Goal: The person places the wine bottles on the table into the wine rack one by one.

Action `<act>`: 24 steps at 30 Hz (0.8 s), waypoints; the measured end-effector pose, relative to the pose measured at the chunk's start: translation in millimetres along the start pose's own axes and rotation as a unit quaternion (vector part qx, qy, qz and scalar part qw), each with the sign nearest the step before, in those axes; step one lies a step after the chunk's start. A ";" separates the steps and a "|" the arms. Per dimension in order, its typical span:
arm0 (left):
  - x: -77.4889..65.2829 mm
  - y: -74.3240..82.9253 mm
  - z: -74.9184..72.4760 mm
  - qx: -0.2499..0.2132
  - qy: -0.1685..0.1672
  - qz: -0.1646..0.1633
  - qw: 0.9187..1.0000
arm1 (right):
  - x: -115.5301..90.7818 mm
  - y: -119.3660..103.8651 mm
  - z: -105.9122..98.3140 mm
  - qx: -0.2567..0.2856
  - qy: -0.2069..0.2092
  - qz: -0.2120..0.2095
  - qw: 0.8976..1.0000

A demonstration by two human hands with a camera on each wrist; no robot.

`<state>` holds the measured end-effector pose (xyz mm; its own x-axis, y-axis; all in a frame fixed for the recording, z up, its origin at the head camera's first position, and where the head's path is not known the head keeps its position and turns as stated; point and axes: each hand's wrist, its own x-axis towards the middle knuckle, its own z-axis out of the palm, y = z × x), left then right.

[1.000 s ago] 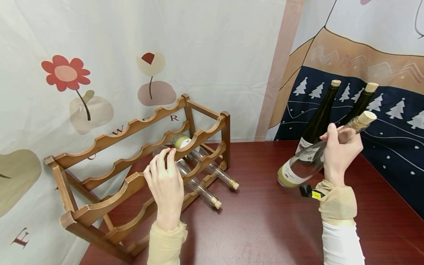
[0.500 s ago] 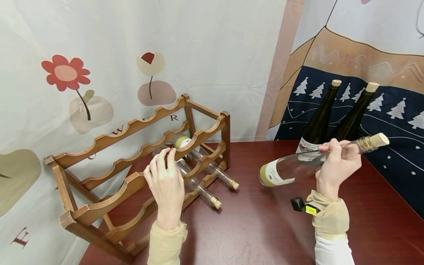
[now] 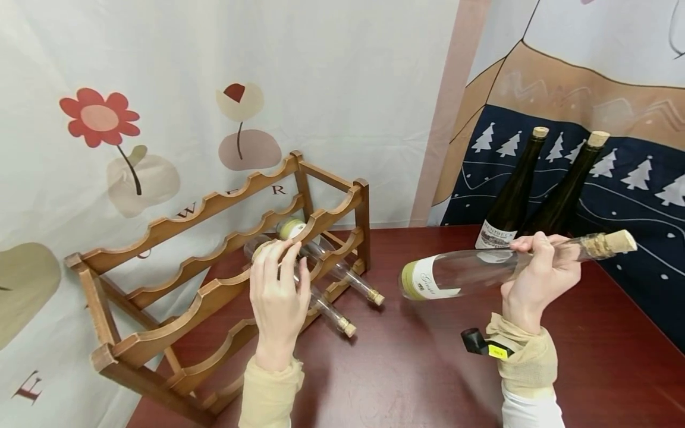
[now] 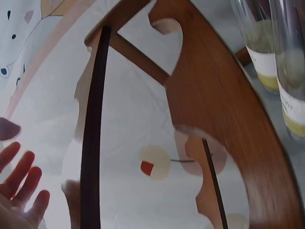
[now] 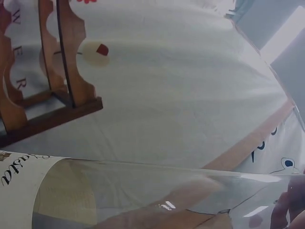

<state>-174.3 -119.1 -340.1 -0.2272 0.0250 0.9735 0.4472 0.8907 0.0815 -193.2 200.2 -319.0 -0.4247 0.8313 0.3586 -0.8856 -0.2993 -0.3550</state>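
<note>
My right hand (image 3: pixel 540 279) grips a clear, corked wine bottle (image 3: pixel 471 270) by its neck. The bottle lies nearly level above the table, its base with a yellow-green and white label pointing left towards the wooden wine rack (image 3: pixel 227 285). In the right wrist view, that bottle (image 5: pixel 138 191) fills the bottom, with the rack upper left. My left hand (image 3: pixel 279 297) is at the rack's front upper rail, fingers apart and holding nothing in the left wrist view. Two clear corked bottles, one nearer (image 3: pixel 330 314) and one farther (image 3: pixel 353 279), lie in the rack's lower tier, necks forward.
Two dark green corked bottles, a left one (image 3: pixel 514 190) with a white label and a right one (image 3: pixel 567 184), stand at the back right of the red-brown table (image 3: pixel 407 368). A printed curtain (image 3: pixel 374 89) hangs behind the rack.
My right hand has lowered the clear bottle and tilted it towards level, its base moving left towards the rack. My left hand has shifted slightly right along the front rail.
</note>
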 end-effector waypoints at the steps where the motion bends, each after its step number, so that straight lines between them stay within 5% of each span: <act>1: -0.1 1.2 1.4 -0.008 -0.002 0.010 1.000 | -1.0 -0.6 0.4 0.011 0.000 0.003 1.000; 12: -10.9 19.3 21.0 -0.080 -0.066 0.051 0.993 | -11.2 -6.5 6.5 0.063 0.002 0.022 0.998; 17: -15.3 28.3 24.0 -0.101 -0.133 0.057 0.984 | -19.6 -7.4 9.4 0.044 -0.014 0.036 0.998; 24: -23.2 43.5 30.0 -0.139 -0.197 0.063 0.968 | -31.5 -9.0 12.1 0.082 -0.022 0.087 0.993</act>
<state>-175.5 -67.3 -365.6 -0.4449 0.3453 0.8263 0.6955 0.7145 0.0759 -174.2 171.1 -316.7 -0.5791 0.7399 0.3422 -0.8149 -0.5124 -0.2710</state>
